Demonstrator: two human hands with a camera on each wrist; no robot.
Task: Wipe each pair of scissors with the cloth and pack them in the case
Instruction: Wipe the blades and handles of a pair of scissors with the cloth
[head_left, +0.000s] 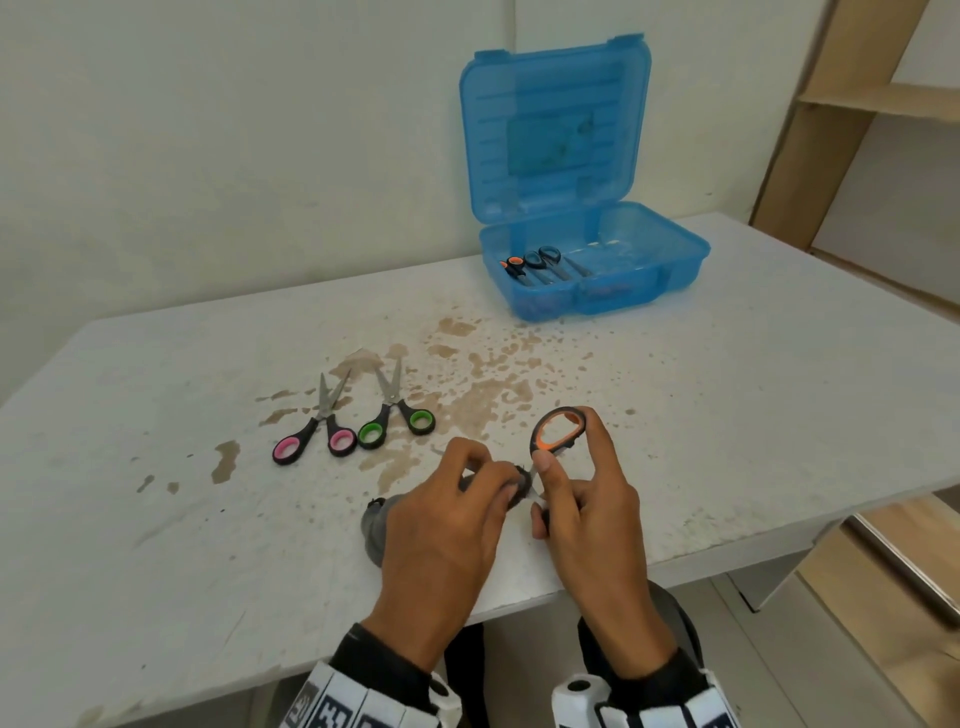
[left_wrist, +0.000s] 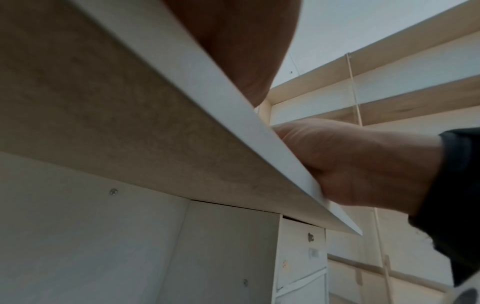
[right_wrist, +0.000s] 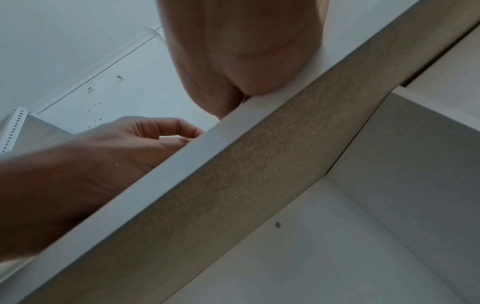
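Blades worried me most. My right hand (head_left: 582, 499) pinched the orange-handled scissors (head_left: 558, 434) at six o'clock on the table (head_left: 156, 545); my left hand (head_left: 447, 519), curled around the grey cloth (head_left: 376, 525), risked a cut. The case (head_left: 587, 260) sat at one o'clock.

Case (head_left: 644, 283) at table (head_left: 779, 415) rear right, scissors (head_left: 540, 265) inside; two scissors (head_left: 317, 421) (head_left: 397, 410) left of hands (head_left: 441, 535) (head_left: 587, 519), near front edge.
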